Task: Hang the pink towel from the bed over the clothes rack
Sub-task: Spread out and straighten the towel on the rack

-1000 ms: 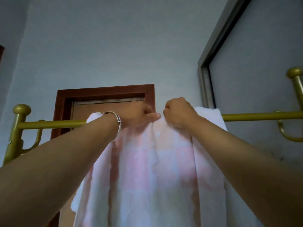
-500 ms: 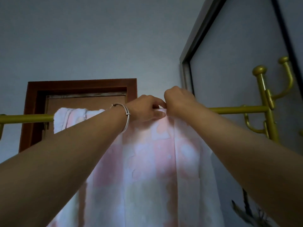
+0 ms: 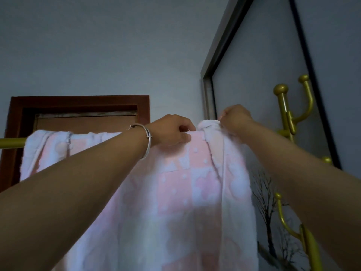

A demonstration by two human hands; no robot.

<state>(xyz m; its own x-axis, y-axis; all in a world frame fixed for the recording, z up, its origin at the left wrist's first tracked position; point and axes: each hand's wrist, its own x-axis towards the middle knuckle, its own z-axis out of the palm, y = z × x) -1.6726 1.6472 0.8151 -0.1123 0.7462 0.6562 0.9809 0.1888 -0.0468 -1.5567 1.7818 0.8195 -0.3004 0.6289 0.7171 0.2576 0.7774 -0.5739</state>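
Note:
The pink towel (image 3: pixel 187 192), pink and white with a raised pattern, hangs draped over the gold bar of the clothes rack (image 3: pixel 11 142) and falls down the middle of the view. My left hand (image 3: pixel 172 130), with a silver bangle on its wrist, pinches the towel's top fold near the middle of the bar. My right hand (image 3: pixel 235 119) grips the towel's bunched right top corner. Both arms reach upward. The bar is hidden under the towel except at the far left.
The rack's gold right post with knob and hooks (image 3: pixel 285 114) stands just right of my right hand. A dark-framed panel (image 3: pixel 254 75) with a tree pattern is behind it. A brown wooden door frame (image 3: pixel 78 103) is behind the towel at left.
My right hand has moved right along the bar, away from my left hand, spreading the towel wider. The view has shifted a little to the right.

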